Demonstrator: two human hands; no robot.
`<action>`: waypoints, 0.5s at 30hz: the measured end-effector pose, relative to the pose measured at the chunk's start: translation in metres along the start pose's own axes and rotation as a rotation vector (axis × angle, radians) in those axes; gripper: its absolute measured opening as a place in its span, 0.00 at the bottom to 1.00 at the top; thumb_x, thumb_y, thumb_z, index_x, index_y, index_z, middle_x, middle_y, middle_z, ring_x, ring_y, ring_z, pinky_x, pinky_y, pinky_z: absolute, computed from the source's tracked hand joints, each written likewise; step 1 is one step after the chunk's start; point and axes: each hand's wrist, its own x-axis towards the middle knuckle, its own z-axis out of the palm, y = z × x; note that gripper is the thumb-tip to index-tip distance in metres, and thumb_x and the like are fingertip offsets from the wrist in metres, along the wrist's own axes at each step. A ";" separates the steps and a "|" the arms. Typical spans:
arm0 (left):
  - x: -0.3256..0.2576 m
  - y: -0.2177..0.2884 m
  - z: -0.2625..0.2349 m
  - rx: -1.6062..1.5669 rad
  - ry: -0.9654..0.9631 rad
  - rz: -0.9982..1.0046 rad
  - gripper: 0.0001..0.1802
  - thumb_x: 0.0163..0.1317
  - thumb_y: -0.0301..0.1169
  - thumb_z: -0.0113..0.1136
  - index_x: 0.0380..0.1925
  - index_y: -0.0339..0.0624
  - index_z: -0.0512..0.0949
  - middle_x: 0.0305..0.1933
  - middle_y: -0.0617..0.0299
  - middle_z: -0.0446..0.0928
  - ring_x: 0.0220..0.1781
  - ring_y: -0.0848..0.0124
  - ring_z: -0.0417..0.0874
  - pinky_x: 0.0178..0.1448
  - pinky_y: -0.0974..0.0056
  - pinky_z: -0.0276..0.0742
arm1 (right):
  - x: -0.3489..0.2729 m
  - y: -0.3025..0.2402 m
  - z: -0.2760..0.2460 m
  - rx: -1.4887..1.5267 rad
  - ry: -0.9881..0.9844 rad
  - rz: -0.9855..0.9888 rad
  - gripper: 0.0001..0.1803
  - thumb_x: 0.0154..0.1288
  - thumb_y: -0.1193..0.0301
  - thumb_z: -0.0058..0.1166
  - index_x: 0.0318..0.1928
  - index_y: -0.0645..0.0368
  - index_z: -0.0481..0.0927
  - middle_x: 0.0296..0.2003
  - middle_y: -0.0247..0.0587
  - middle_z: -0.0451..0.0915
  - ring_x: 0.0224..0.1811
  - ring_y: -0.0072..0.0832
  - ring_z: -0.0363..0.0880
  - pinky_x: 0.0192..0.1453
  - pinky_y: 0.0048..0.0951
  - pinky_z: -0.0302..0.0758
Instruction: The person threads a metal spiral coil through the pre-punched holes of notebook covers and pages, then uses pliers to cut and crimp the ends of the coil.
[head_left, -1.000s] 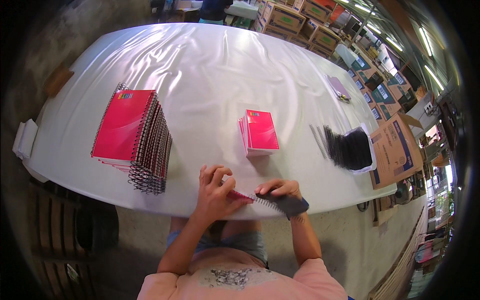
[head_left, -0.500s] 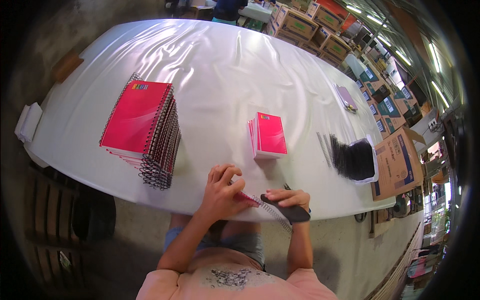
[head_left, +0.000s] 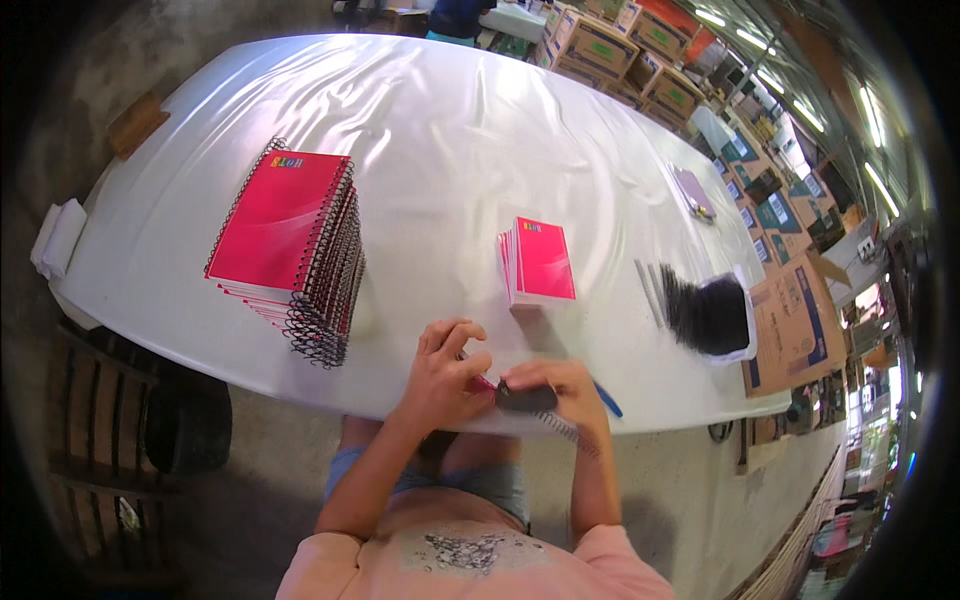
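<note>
Close to the table's near edge, my left hand (head_left: 442,378) is closed on a small red notebook (head_left: 483,387), seen nearly edge-on and mostly hidden by the fingers. My right hand (head_left: 565,385) grips a dark, flat, rounded pad (head_left: 527,399) that lies over the notebook's edge. A thin wire spiral (head_left: 560,427) trails from under the pad toward my right wrist, past the table edge. How far the spiral runs into the notebook is hidden. Just beyond the hands stands a short stack of red notebooks (head_left: 545,262) with no spirals visible.
A tall stack of spiral-bound red notebooks (head_left: 280,220) stands at left. On the right, a white tub (head_left: 748,325) holds many black spirals (head_left: 715,318), beside a cardboard box (head_left: 800,325). A blue slim object (head_left: 608,400) lies by my right hand; a purple pad (head_left: 692,192) lies farther off.
My right hand has moved left with the dark pad, which now covers the notebook's edge and part of the spiral. The blue object beside that hand shows more. My left hand keeps its hold.
</note>
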 end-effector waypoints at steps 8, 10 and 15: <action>0.003 0.001 0.005 0.027 0.052 -0.012 0.27 0.30 0.52 0.74 0.21 0.45 0.75 0.39 0.61 0.71 0.53 0.58 0.68 0.56 0.51 0.64 | 0.003 -0.021 -0.009 -0.209 0.048 0.033 0.16 0.45 0.81 0.57 0.39 0.62 0.85 0.42 0.48 0.83 0.45 0.34 0.81 0.52 0.28 0.74; 0.005 0.004 0.002 0.048 0.034 -0.027 0.25 0.33 0.50 0.73 0.22 0.45 0.74 0.34 0.62 0.70 0.47 0.58 0.69 0.51 0.53 0.66 | -0.008 -0.003 -0.015 -0.120 0.144 0.029 0.20 0.46 0.82 0.56 0.44 0.61 0.82 0.43 0.50 0.82 0.44 0.35 0.82 0.51 0.28 0.75; -0.005 0.007 0.011 0.192 0.079 -0.048 0.22 0.40 0.51 0.70 0.27 0.49 0.76 0.33 0.65 0.69 0.42 0.62 0.68 0.46 0.57 0.61 | -0.007 -0.014 -0.030 -0.676 0.306 0.307 0.34 0.48 0.78 0.61 0.59 0.58 0.70 0.49 0.47 0.79 0.48 0.35 0.78 0.50 0.28 0.73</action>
